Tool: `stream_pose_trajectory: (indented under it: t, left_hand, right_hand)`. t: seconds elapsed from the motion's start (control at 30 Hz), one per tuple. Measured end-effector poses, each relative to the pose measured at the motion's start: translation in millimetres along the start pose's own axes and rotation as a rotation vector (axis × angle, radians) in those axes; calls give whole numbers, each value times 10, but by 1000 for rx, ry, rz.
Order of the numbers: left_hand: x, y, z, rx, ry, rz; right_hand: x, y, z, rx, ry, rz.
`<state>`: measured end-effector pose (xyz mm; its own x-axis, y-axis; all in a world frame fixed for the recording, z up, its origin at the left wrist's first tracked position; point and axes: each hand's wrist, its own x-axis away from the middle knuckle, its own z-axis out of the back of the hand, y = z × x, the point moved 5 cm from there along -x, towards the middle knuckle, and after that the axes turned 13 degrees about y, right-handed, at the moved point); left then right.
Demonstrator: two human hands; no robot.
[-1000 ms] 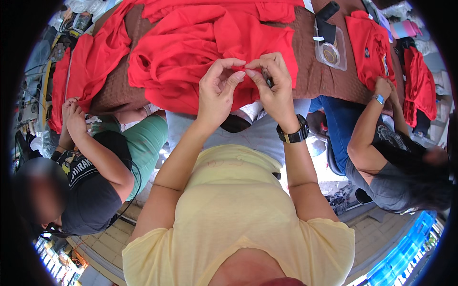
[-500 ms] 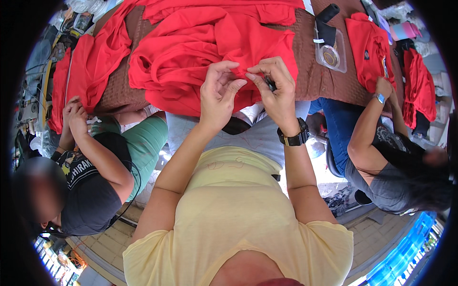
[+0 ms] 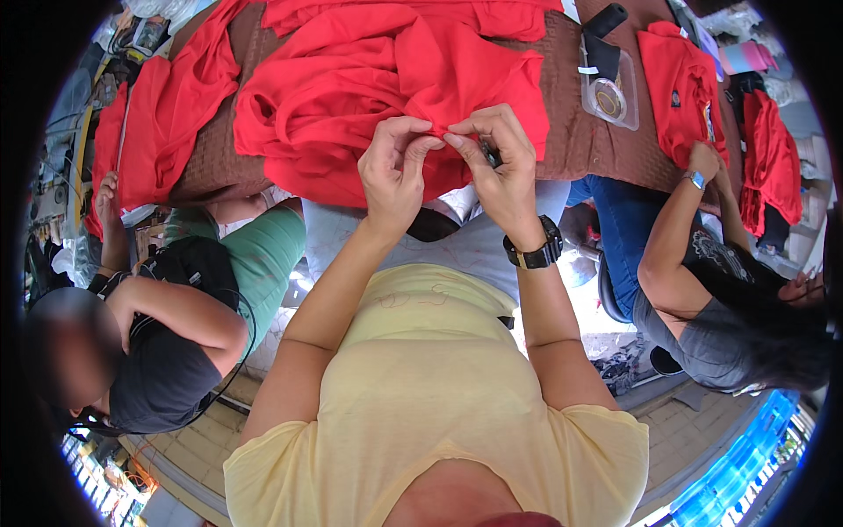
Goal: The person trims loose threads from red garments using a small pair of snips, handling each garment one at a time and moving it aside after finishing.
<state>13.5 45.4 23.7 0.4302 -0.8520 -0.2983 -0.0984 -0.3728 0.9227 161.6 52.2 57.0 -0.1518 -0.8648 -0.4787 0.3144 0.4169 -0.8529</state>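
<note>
A large red garment (image 3: 342, 83) lies bunched on the brown-covered table in front of me, its near folds hanging over the edge. My left hand (image 3: 393, 171) pinches a bit of this cloth between thumb and fingertips. Close beside it, my right hand (image 3: 505, 167) has its thumb and forefinger together on the same raised fold. A small dark object (image 3: 491, 153) shows inside my right palm, mostly hidden by the fingers, so its kind cannot be made out. A black watch (image 3: 536, 246) circles my right wrist.
A clear plastic tray (image 3: 625, 112) with a gold-coloured roll and a black cylinder (image 3: 604, 22) sit right of the garment. Co-workers flank me, with more red garments (image 3: 180, 105) at left and a red garment (image 3: 680, 88) at right. The brown tablecloth (image 3: 562, 132) runs beneath.
My hands have come closer together, the left thumb and fingers closing on the cloth. The left co-worker has parted their hands, raising one toward the shoulder.
</note>
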Motion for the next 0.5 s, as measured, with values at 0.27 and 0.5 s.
stream_pose_trajectory:
  t: [0.27, 0.5]
  left_hand:
    - [-31, -69, -7, 128, -155, 375]
    - [-27, -53, 68, 211, -203, 405]
  right_hand:
    - [5, -70, 37, -58, 96, -165]
    - [280, -132, -51, -251, -292, -766]
